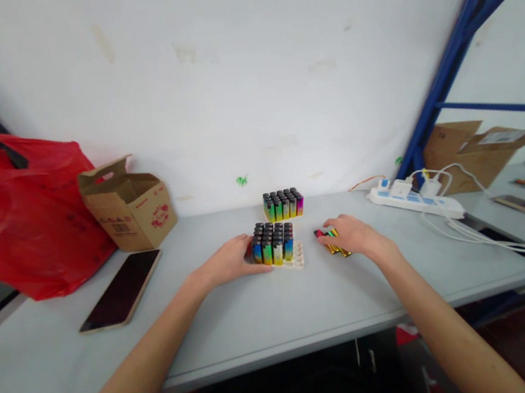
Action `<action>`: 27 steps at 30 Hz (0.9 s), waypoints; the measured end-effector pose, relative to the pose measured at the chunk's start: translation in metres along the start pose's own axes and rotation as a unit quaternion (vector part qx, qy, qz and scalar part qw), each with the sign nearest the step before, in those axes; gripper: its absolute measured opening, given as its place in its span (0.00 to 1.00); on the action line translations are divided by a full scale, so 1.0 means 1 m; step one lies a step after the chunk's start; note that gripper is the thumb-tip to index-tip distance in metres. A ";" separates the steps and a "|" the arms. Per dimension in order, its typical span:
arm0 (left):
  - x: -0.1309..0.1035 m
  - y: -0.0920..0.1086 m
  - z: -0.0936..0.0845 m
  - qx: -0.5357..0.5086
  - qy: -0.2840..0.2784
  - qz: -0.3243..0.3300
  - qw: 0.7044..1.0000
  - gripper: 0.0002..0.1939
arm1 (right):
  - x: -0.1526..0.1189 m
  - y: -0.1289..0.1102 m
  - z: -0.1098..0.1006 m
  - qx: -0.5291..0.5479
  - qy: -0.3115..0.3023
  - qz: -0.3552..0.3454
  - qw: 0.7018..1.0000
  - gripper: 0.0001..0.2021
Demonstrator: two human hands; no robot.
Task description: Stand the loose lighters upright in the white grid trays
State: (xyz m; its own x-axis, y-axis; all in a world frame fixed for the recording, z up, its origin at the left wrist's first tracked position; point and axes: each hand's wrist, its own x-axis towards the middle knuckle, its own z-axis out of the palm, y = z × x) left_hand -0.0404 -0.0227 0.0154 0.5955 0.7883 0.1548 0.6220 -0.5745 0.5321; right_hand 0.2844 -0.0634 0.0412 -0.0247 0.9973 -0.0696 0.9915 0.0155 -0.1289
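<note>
At the middle of a pale grey table [244,321], two bare forearms reach forward from the near edge. Left hand [230,261]: palm down, fingers curved against the left side of a white plastic tray [294,261], touching it rather than lifting it. Right hand [355,234]: palm down, fingers closed over a small bundle of loose lighters [332,242] lying just right of the tray; their ends stick out beneath the fingers.

Tray contents: upright lighters [273,243] in tight rows, black caps, glossy bodies shaded blue, green and yellow; the tray's right edge shows bare sockets. A second block of lighters [283,204], same make, stands just behind, near the white wall [238,58].

Other items: red plastic bag [16,213], crumpled, far left; brown cardboard box [129,205] with open flap beside it; dark flat phone [121,290] lying face up; white power strip [412,198] with cables at right; blue metal frame [462,32] beyond.
</note>
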 end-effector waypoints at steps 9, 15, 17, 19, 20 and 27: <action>0.000 0.001 -0.001 0.000 0.001 0.004 1.000 0.33 | -0.004 0.053 -0.026 0.031 -0.049 -0.009 0.998 0.24; 0.000 0.002 -0.002 -0.004 -0.006 0.005 1.000 0.33 | 0.006 0.057 -0.019 0.067 -0.065 0.031 0.995 0.24; 0.000 0.002 -0.002 -0.001 -0.007 0.005 1.000 0.33 | 0.010 0.053 -0.016 0.074 -0.055 0.036 0.995 0.22; 0.000 0.002 -0.002 0.005 -0.006 0.003 1.000 0.33 | 0.013 0.050 -0.013 0.074 -0.046 0.042 0.995 0.20; 0.000 0.003 -0.002 0.008 -0.005 0.002 1.000 0.33 | 0.013 0.050 -0.013 0.072 -0.042 0.044 0.996 0.20; 0.000 0.003 -0.002 0.006 0.004 0.004 1.000 0.34 | 0.008 0.060 -0.013 0.075 -0.024 -0.050 0.996 0.23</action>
State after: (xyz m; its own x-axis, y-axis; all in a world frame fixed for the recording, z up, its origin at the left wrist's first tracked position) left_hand -0.0395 -0.0241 0.0189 0.5967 0.7852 0.1656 0.6233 -0.5834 0.5207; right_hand 0.3457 -0.0539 0.0457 -0.1324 0.9865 -0.0967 0.9537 0.1002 -0.2836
